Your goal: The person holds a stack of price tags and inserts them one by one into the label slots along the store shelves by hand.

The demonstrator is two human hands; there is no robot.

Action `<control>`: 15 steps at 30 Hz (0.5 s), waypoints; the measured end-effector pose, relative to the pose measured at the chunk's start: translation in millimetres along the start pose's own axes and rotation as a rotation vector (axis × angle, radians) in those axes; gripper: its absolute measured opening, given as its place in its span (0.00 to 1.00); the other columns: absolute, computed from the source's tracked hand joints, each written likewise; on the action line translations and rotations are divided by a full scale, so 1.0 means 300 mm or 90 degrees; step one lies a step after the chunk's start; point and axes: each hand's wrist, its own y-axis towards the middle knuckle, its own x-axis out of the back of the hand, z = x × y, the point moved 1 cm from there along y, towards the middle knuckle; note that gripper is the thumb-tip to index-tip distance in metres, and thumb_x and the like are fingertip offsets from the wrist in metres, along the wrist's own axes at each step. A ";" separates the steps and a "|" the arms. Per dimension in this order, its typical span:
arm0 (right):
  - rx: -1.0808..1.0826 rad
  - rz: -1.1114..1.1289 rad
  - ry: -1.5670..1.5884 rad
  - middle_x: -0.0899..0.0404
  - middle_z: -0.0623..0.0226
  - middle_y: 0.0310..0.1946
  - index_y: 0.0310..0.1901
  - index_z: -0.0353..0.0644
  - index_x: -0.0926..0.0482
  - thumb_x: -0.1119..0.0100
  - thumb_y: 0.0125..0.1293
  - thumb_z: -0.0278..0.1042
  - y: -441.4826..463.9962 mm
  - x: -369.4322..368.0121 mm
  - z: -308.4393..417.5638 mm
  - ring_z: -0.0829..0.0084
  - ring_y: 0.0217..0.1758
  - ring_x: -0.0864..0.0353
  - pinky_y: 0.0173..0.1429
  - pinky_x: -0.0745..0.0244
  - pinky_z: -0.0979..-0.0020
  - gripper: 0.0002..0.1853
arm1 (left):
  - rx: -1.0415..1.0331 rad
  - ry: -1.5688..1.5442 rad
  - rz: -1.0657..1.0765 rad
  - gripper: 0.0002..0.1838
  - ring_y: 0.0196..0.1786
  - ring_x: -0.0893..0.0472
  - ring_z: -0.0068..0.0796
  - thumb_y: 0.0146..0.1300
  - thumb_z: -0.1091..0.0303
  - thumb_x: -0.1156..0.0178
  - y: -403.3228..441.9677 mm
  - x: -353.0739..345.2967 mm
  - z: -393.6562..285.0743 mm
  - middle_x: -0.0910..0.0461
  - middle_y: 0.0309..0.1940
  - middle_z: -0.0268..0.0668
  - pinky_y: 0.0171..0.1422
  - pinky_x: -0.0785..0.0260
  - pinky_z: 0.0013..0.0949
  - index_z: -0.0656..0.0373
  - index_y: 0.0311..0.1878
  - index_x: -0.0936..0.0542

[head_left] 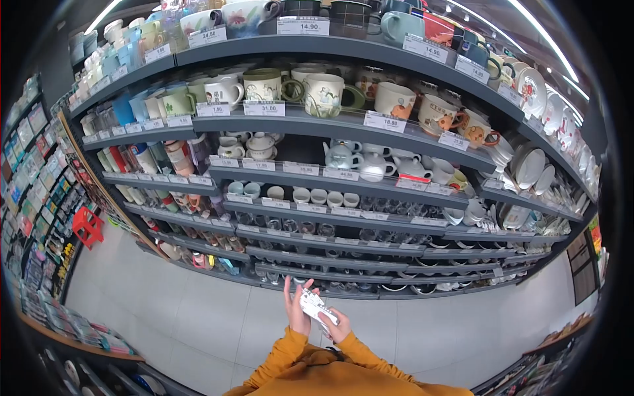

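Observation:
Low in front of me, a small bundle of white price labels (pixel 319 309) with dark print is held between my hands. My left hand (pixel 298 315) cups its left side; the thumb points up and some fingertips show past the bundle's top end. At the lower right end, my right hand (pixel 340 327) grips the bundle with the thumb on top. The undersides of the labels and the fingers behind them are hidden. Both hands are well away from the shelves, over the floor.
A tall grey shelf unit (pixel 317 117) fills the view ahead. It carries mugs (pixel 323 94), teapots (pixel 343 156), small cups (pixel 318 197) and plates (pixel 530 166), with price tags along the edges. A red stool (pixel 88 228) stands at left on the tiled floor (pixel 205 317).

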 end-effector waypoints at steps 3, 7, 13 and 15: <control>0.007 -0.030 0.039 0.28 0.70 0.18 0.39 0.40 0.24 0.39 0.66 0.39 -0.062 0.065 -0.020 0.83 0.12 0.36 0.14 0.45 0.79 0.11 | 0.048 0.048 0.035 0.19 0.43 0.21 0.30 0.73 0.60 0.53 -0.040 0.012 0.051 0.22 0.47 0.40 0.47 0.26 0.33 0.53 0.63 0.33; -0.007 -0.102 0.114 0.28 0.67 0.20 0.44 0.37 0.26 0.41 0.66 0.38 -0.136 0.093 -0.065 0.82 0.11 0.37 0.13 0.49 0.78 0.13 | 0.153 -0.039 0.041 0.19 0.53 0.24 0.32 0.74 0.54 0.56 -0.128 0.015 0.137 0.23 0.49 0.38 0.58 0.31 0.36 0.58 0.55 0.28; -0.011 -0.106 0.171 0.29 0.66 0.20 0.48 0.32 0.28 0.41 0.64 0.40 -0.217 0.091 -0.072 0.80 0.10 0.39 0.13 0.51 0.77 0.19 | 0.202 -0.072 0.055 0.26 0.60 0.28 0.37 0.74 0.46 0.64 -0.254 -0.006 0.159 0.26 0.57 0.41 0.66 0.37 0.39 0.58 0.59 0.31; -0.017 -0.090 0.152 0.30 0.67 0.19 0.48 0.32 0.29 0.41 0.64 0.40 -0.221 0.079 -0.088 0.80 0.10 0.39 0.13 0.51 0.77 0.19 | 0.203 -0.106 0.041 0.29 0.60 0.28 0.38 0.74 0.44 0.68 -0.275 -0.002 0.134 0.27 0.58 0.43 0.66 0.37 0.40 0.57 0.61 0.33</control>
